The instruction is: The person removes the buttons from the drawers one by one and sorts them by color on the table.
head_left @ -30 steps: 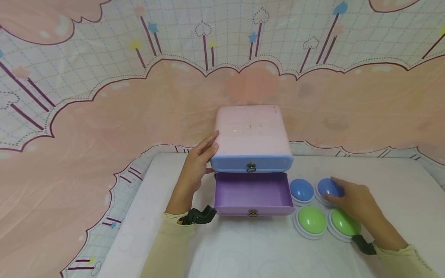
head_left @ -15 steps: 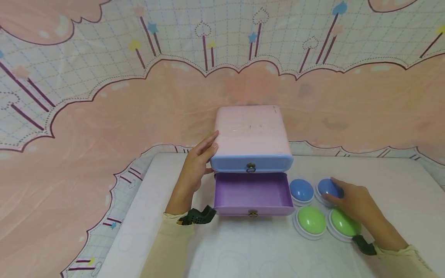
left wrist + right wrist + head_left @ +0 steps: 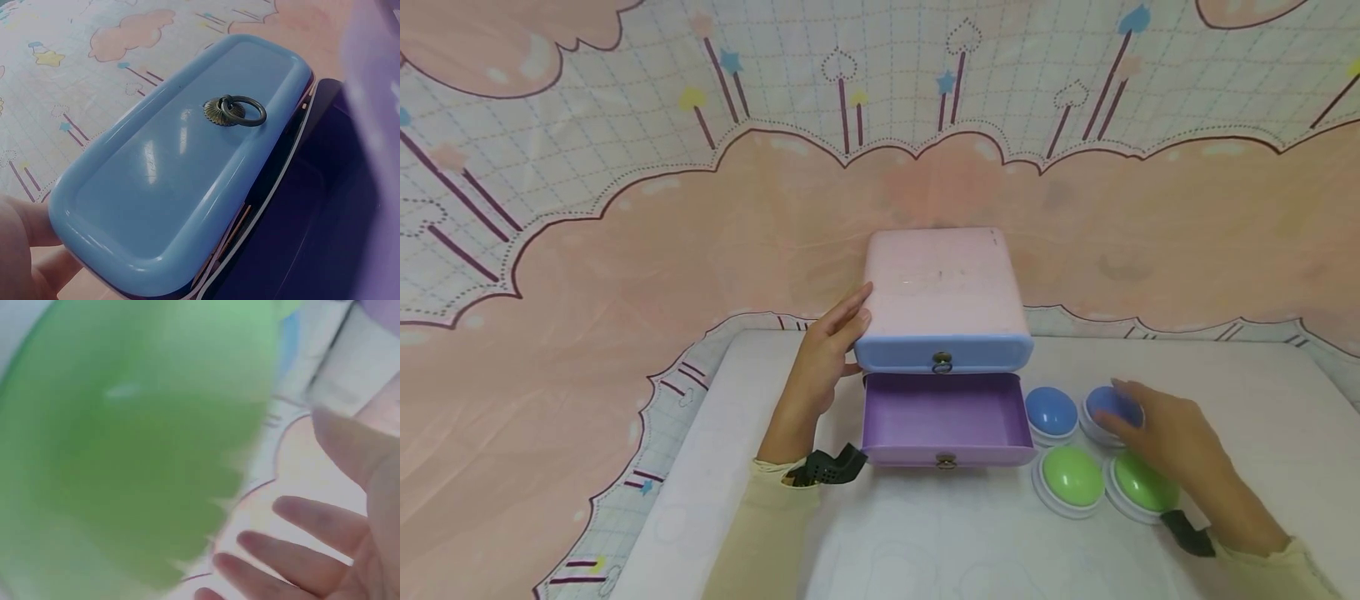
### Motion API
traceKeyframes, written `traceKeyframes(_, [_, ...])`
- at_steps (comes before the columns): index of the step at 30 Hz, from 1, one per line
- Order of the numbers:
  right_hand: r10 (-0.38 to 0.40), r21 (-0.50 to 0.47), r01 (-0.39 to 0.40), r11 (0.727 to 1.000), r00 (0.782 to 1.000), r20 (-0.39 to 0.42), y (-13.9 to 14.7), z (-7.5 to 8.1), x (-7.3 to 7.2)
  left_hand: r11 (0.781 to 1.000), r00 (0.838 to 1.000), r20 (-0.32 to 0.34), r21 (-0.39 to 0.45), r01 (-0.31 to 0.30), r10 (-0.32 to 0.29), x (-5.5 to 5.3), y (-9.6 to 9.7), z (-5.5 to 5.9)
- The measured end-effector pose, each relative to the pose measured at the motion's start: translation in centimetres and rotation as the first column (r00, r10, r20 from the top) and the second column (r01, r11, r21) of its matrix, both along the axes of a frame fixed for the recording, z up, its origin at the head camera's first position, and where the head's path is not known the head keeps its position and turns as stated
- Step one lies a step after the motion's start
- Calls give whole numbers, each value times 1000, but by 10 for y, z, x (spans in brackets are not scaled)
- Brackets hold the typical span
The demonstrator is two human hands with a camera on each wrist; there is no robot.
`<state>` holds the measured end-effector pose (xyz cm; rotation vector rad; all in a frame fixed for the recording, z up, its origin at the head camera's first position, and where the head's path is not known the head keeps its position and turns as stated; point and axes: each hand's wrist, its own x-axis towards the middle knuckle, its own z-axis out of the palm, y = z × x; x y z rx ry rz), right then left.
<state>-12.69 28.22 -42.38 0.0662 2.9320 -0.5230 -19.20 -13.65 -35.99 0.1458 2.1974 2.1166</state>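
Note:
In the head view, a small drawer box with a pink top stands in the middle. Its upper blue drawer is closed, and the lower purple drawer is pulled out with nothing visible inside. My left hand rests against the box's left side. At right, two blue domes and two green domes on white bases stand in a two-by-two group. My right hand is at the far-right blue dome, its fingers spread in the right wrist view. Contact there is unclear.
A white tabletop lies under everything, with a patterned pink and white cloth behind it. Small metal ring pulls hang on the drawer fronts. The near-right green dome fills much of the right wrist view.
My right hand has shifted very slightly at the far-right blue dome, its fingertips now a little blurred. My left hand, the drawer box and the domes look unchanged.

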Motion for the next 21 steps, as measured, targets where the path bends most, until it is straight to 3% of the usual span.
traceKeyframes(4, [9,-51,-17,999,987,-158,-14,12,11,1000,1000,-1,-3,-3,3,0,0,0])
traceKeyframes(8, [61,-134,-103,986,955,-289,-31,23,22,1000,1000,-1,-3,-5,5,0,0,0])
traceKeyframes(14, [124,-188,-199,962,930,-346,-55,31,32,1000,1000,4,9,-4,4,0,0,0])
traceKeyframes(21, [211,-256,-323,911,900,-382,-76,33,40,1000,1000,-5,2,-1,1,-1,0,-1])
